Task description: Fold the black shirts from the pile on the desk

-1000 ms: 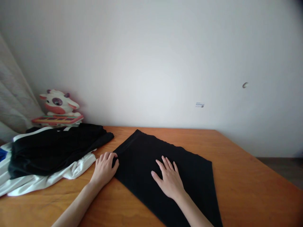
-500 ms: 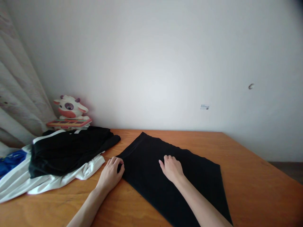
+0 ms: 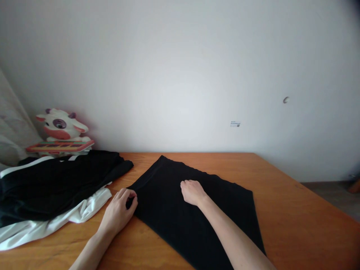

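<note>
A black garment [image 3: 171, 210] lies flat and folded on the wooden table, its near end running out of view at the bottom. My left hand [image 3: 119, 208] pinches its left corner, thumb and index finger closed in a ring over the edge. On the upper middle of the cloth rests my right hand [image 3: 192, 192], with its fingers curled in. The undersides of those fingers are hidden, so whether they grip any fabric cannot be seen.
To the left lies a heap with black clothing [image 3: 56, 183] over white cloth [image 3: 81, 212]. Behind it stands a cow-shaped toy keyboard [image 3: 60, 144] near a curtain [image 3: 12, 116]. A plain wall [image 3: 180, 75] borders the far edge of the wooden table [image 3: 292, 217].
The view has turned a little to the right. My right hand's thumb and fingers have drawn in, and it has shifted slightly left on the cloth. My left hand still pinches the corner.
</note>
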`<state>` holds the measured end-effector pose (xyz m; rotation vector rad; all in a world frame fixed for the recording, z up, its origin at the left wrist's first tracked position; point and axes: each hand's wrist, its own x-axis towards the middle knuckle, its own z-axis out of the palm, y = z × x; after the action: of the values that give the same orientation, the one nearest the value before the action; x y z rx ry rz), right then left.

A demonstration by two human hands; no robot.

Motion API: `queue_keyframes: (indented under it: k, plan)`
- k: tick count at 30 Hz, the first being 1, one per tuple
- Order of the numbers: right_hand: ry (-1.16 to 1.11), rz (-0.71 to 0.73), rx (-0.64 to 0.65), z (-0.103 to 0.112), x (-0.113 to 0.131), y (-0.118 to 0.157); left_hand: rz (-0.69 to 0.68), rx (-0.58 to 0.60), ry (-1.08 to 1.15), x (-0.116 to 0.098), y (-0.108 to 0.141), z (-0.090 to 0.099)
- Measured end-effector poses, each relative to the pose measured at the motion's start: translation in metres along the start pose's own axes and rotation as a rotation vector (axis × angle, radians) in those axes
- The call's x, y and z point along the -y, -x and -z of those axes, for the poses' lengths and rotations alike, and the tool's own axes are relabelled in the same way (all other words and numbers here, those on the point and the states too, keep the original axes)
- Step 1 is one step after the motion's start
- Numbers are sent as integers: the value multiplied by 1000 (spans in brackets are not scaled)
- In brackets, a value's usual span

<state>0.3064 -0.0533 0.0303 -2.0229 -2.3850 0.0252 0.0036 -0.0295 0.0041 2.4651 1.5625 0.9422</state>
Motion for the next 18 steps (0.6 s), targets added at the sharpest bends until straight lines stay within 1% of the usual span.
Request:
queue_keyframes:
  k: [4,7,9,12,18]
  plan:
    - [-6,-88,-19,-6,-4,-5,-10,10,-13,0,1,0]
    - [-6,-196,-20,-10,-18,-10,-45,-12,-26,5,2,-3]
    - [-4,-269,-15,-11,-33,-10,-63,-28,-27,9,2,-5]
    - [0,-364,-15,-13,-61,-3,-74,-45,-26,13,1,-8]
    - [-17,-539,4,-16,-119,26,-99,-46,-26,15,0,-10]
